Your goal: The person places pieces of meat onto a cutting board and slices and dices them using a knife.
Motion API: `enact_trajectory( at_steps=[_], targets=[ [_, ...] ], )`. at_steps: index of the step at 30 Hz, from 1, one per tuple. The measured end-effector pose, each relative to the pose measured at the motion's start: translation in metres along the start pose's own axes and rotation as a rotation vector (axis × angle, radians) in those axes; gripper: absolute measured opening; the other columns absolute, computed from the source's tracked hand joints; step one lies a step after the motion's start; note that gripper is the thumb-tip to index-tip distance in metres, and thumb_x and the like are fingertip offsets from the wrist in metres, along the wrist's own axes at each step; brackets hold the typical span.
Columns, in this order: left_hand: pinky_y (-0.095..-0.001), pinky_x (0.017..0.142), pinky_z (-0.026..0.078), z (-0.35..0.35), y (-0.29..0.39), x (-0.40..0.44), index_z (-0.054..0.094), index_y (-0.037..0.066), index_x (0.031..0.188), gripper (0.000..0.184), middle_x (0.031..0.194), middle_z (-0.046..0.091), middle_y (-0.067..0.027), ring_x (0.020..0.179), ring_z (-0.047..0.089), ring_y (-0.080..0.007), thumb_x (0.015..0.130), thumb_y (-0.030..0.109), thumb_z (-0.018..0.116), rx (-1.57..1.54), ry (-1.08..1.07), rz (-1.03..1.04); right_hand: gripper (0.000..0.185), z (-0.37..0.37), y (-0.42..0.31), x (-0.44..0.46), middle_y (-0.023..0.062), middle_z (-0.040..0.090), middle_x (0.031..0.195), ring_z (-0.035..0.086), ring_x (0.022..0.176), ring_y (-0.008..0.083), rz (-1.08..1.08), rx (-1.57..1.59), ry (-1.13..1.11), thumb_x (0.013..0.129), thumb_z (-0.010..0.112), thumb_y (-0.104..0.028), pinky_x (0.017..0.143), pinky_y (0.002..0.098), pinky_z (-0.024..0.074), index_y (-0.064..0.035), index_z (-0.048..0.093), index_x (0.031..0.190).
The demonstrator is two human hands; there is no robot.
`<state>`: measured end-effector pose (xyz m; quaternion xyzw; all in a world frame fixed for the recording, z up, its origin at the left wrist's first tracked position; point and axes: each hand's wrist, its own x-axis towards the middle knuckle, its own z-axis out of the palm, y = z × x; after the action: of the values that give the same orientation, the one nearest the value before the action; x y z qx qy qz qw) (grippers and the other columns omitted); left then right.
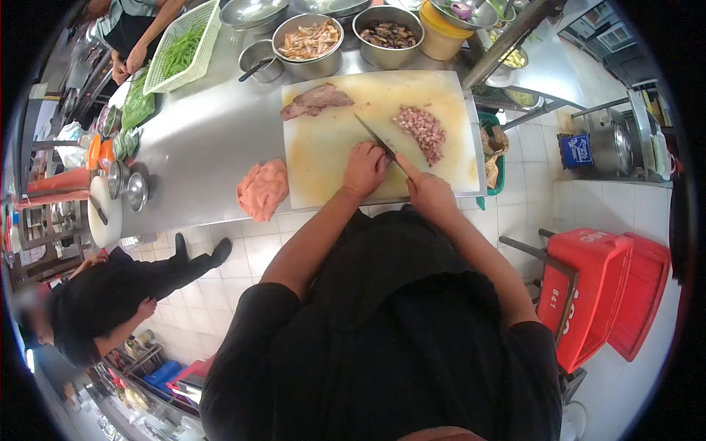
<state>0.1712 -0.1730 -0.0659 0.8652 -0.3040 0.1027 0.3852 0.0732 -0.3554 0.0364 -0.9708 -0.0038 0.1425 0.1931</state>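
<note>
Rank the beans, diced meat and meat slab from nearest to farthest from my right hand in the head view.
From your right hand:
1. Diced meat: ahead, right side of the board.
2. Meat slab: board's far left corner.
3. Beans: far left, in the white basket.

"Anything legible over there?"
"A number (556, 298), turned sideways on the red bin (597, 294) at the right. It looks like 841, in small pale figures."
"And the bigger marks on that bin?"
"White lettering (591, 237), large but slanted and cut short by the angle — I can't make out the word."
"The blue box (576, 151) farther back?"
"White print on its face, several lines — too small and blurred to spell out."
</note>
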Motion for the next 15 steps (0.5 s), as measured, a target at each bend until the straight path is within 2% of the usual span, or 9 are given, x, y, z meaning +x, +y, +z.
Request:
enact_trajectory(
  at_steps=[3,6,12,15],
  targets=[
    [-0.0504,0.091,0.05,0.003,-0.003,-0.001,0.068,0.005,0.1,0.013,0.106,0.065,-0.0157,0.102,0.061,-0.0405,0.088,0.008,0.072,-0.012,0.004,-0.002,0.069,0.015,0.003,0.005,0.0232,0.07,0.082,0.071,0.076,0.0444,-0.008,0.062,0.118,0.101,0.063,-0.019,0.071,0.0567,0.0563,-0.0331,0.04,0.165],
    [-0.0511,0.091,0.05,0.004,-0.004,0.002,0.068,0.005,0.099,0.011,0.105,0.065,-0.0168,0.101,0.061,-0.041,0.09,0.01,0.072,-0.06,0.055,0.042,0.071,0.012,0.009,0.008,0.025,0.072,0.087,0.073,0.079,0.045,0.017,0.095,0.094,0.104,0.06,-0.024,0.074,0.0568,0.059,-0.0415,0.032,0.166],
    [-0.0512,0.096,0.049,-0.001,0.001,-0.001,0.068,0.005,0.098,0.011,0.107,0.064,-0.0169,0.106,0.061,-0.0408,0.092,0.013,0.072,-0.057,-0.007,-0.028,0.069,0.01,0.033,0.003,0.0284,0.072,0.085,0.072,0.08,0.0486,0.065,0.247,0.148,0.1,0.063,-0.024,0.074,0.0587,0.0587,-0.0392,0.039,0.164],
    [-0.0509,0.099,0.049,0.001,0.0,-0.004,0.07,0.004,0.102,0.013,0.113,0.066,-0.0181,0.109,0.061,-0.0409,0.094,0.014,0.07,-0.014,0.002,-0.019,0.066,0.004,0.033,-0.012,0.0258,0.071,0.08,0.071,0.075,0.0466,0.082,0.247,0.206,0.1,0.063,-0.021,0.072,0.0562,0.0573,-0.0377,0.044,0.162]
  ],
)
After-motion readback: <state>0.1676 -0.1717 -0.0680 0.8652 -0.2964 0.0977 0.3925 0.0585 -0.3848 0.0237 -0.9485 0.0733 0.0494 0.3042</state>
